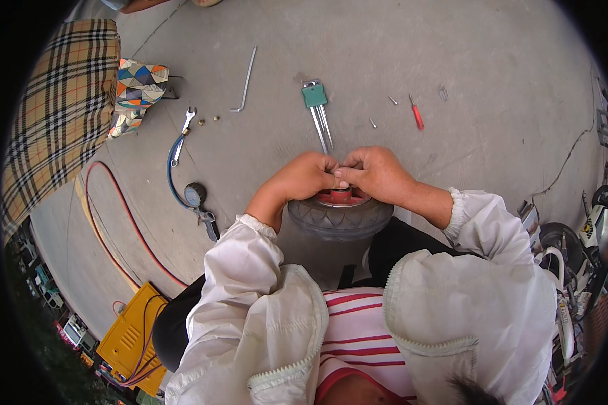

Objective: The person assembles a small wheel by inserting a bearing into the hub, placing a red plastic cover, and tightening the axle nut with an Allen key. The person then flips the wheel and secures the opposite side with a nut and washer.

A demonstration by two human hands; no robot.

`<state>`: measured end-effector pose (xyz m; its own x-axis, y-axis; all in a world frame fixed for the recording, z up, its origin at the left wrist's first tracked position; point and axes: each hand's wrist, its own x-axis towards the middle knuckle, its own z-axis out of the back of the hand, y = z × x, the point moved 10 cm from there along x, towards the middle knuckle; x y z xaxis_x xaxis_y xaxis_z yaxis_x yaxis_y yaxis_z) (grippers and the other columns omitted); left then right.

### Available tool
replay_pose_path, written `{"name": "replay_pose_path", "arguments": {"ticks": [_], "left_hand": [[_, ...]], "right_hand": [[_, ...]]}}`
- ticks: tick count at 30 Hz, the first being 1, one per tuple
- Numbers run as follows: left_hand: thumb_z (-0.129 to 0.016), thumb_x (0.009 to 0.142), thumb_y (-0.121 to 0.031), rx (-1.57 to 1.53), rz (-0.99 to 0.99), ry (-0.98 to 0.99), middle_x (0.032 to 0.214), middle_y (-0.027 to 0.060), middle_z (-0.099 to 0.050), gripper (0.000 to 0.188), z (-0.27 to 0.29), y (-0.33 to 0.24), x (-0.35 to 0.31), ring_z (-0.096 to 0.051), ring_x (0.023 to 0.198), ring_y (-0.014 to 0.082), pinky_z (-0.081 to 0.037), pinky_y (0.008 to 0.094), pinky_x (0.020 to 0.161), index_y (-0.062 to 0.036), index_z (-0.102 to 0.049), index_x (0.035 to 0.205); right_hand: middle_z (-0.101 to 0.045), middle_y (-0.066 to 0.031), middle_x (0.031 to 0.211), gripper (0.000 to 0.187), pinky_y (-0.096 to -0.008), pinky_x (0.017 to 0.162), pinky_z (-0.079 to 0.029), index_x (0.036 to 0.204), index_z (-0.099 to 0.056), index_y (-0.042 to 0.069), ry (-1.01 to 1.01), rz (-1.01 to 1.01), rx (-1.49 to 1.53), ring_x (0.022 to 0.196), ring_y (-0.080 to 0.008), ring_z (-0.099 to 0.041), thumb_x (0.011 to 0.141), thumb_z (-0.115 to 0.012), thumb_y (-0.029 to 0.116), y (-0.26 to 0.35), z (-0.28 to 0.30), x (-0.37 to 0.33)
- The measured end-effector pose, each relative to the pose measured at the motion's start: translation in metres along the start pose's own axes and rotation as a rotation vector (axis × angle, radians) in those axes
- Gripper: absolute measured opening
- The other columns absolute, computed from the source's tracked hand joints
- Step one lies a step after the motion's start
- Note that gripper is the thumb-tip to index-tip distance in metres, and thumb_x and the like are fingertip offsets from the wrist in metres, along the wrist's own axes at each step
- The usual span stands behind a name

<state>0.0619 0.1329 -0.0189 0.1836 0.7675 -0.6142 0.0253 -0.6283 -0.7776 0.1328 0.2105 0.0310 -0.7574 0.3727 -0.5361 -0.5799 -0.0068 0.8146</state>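
Note:
A small wheel with a black tyre [341,223] and a red hub [342,196] is in front of my knees. Over the hub, my left hand [307,177] and my right hand [377,174] meet, thumbs and forefingers pinched together. Whatever they pinch is too small or too hidden to name. Just beyond my fingers lies a hex key set in a green holder [314,95], its long keys pointing toward the wheel. Farther right on the ground are a red-handled screwdriver [417,116] and two small metal pieces, one of them nearer the wheel [372,123].
A long hex key [247,79], a wrench [183,135] and a tyre inflator gauge [195,195] with a blue hose lie to the left. Beyond are a red hose [125,214], a yellow metal box [130,336] and a plaid cloth [67,101]. Parts crowd the right edge.

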Motion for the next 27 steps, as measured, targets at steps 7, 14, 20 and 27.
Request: {"name": "replay_pose_path", "arguments": {"ticks": [7, 14, 20, 27], "left_hand": [[-0.078, 0.080, -0.021, 0.188, -0.042, -0.051, 0.073, 0.0112, -0.069, 0.026, 0.008, -0.012, 0.008, -0.062, 0.067, 0.0168, -0.049, 0.0334, 0.064, 0.0027, -0.069, 0.086], [-0.079, 0.078, -0.021, 0.262, -0.111, -0.192, 0.072, 0.0104, -0.068, 0.027, 0.035, -0.072, -0.008, -0.064, 0.065, 0.0215, -0.050, 0.0361, 0.063, 0.0010, -0.069, 0.090], [-0.068, 0.091, -0.036, 0.008, -0.396, -0.761, 0.117, 0.0176, -0.065, 0.049, 0.099, -0.120, -0.057, -0.062, 0.106, 0.0253, -0.048, 0.0357, 0.093, 0.0030, -0.060, 0.120], [-0.053, 0.101, -0.028, -1.242, -0.336, -0.308, 0.135, 0.0142, -0.056, 0.044, 0.050, -0.030, -0.013, -0.058, 0.119, 0.0247, -0.050, 0.0380, 0.101, 0.0002, -0.050, 0.135]], "right_hand": [[-0.069, -0.0125, 0.074, 0.021, -0.0301, 0.059, -0.049, 0.089, -0.063, -0.003, -0.037, 0.067, -0.116, 0.067, -0.0142, -0.065, 0.091, -0.064, 0.018, 0.002, 0.002, 0.003], [-0.066, -0.0181, 0.075, 0.021, -0.0410, 0.063, -0.050, 0.090, -0.058, -0.002, -0.212, 0.205, -0.110, 0.072, -0.0342, -0.066, 0.092, -0.063, 0.018, 0.042, 0.026, -0.008], [-0.067, -0.0168, 0.084, 0.018, -0.0411, 0.063, -0.051, 0.096, -0.053, 0.001, -0.445, 0.510, -0.251, 0.072, -0.0330, -0.066, 0.093, -0.064, 0.015, 0.097, 0.065, -0.019], [-0.068, -0.0141, 0.082, 0.018, -0.0366, 0.057, -0.052, 0.097, -0.055, 0.001, -0.621, 0.757, -0.375, 0.068, -0.0291, -0.067, 0.089, -0.068, 0.011, 0.142, 0.089, -0.032]]}}
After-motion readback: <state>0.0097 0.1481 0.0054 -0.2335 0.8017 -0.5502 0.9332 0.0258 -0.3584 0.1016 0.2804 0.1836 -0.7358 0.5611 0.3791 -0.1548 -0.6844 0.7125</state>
